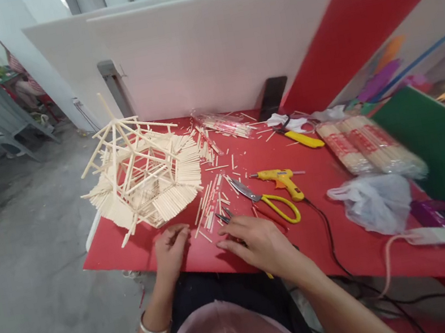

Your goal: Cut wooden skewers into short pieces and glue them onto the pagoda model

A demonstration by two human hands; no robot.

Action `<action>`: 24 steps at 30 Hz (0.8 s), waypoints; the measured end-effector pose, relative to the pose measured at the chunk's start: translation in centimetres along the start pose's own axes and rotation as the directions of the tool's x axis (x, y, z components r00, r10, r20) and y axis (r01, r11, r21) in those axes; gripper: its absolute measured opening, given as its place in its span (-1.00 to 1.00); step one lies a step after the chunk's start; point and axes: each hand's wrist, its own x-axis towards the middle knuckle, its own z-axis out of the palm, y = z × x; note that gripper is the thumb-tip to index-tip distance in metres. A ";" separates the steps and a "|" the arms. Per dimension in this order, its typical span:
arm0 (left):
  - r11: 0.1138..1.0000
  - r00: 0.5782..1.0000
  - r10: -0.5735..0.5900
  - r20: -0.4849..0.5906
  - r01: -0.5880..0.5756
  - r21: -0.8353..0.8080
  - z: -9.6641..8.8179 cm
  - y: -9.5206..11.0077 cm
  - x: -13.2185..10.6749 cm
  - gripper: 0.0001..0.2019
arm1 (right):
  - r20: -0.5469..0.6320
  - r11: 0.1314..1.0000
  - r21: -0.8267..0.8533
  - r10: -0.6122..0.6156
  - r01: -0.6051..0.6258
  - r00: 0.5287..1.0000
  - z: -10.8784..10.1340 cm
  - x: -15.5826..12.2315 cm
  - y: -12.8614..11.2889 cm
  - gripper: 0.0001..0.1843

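Note:
My left hand (171,248) is at the table's front edge, its fingers curled and their tips pressed together; anything between them is too small to make out. Just above it stands a pavilion-like model (146,174) of pale wooden sticks, with a peaked frame roof and fanned eaves. My right hand (256,239) closes over a pair of pliers; the dark jaws (223,218) poke out past the fingers and a yellow handle end (270,275) shows below the palm. Cut sticks (209,200) lie between hands and model. Yellow-handled scissors (279,207) lie just beyond my right hand.
A yellow glue gun (283,180) trails a black cable over the front edge. Yellow-handled cutters (304,139), bundled sticks (367,144), a plastic bag (373,203) and a green board (443,150) are on the right. White panels (202,49) rise behind the red table (109,258).

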 end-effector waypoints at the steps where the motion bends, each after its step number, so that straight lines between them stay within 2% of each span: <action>1: 0.997 0.999 0.049 -0.010 -0.048 0.062 -0.3 -0.2 0.2 -0.81 | 0.013 1.000 0.004 0.008 -0.008 1.000 0.0 -0.2 0.2 -0.77; 4: 0.976 0.988 0.143 -0.062 -0.130 0.177 -1.2 -0.5 0.8 -0.79 | 0.028 1.000 -0.010 0.025 -0.025 0.999 -0.3 -0.5 0.7 -0.76; 6: 0.979 0.987 0.124 -0.105 -0.105 0.173 -1.7 -0.8 1.3 -0.76 | 0.034 0.995 -0.070 0.070 -0.067 0.997 -0.6 -0.4 1.0 -0.75; 9: 0.990 0.986 0.087 -0.144 -0.070 0.121 -2.3 -1.0 2.0 -0.68 | -0.019 0.934 -0.278 0.229 -0.225 0.973 -1.1 -0.1 1.8 -0.74; 12: 0.984 0.977 0.120 -0.179 -0.092 0.154 -2.8 -1.1 2.6 -0.66 | -0.125 0.777 -0.475 0.406 -0.413 0.905 -1.4 0.3 3.1 -0.72; 15: 0.961 0.967 0.175 -0.186 -0.126 0.246 -3.2 -1.0 2.9 -0.73 | -0.108 0.661 -0.540 0.560 -0.521 0.822 -1.5 0.1 4.7 -0.70; 17: 0.941 0.960 0.210 -0.186 -0.146 0.306 -3.2 -0.9 2.7 -0.80 | -0.071 0.647 -0.538 0.603 -0.540 0.794 -1.6 -0.2 5.4 -0.67; 20: 0.913 0.953 0.265 -0.146 -0.199 0.357 -2.5 -0.9 1.8 -0.88 | -0.080 0.666 -0.522 0.583 -0.532 0.808 -1.8 -0.4 5.5 -0.65; 24: 0.895 0.951 0.308 0.028 -0.300 0.331 -0.2 -0.2 0.5 -0.92 | -0.081 0.718 -0.469 0.545 -0.514 0.835 -2.2 0.8 4.3 -0.66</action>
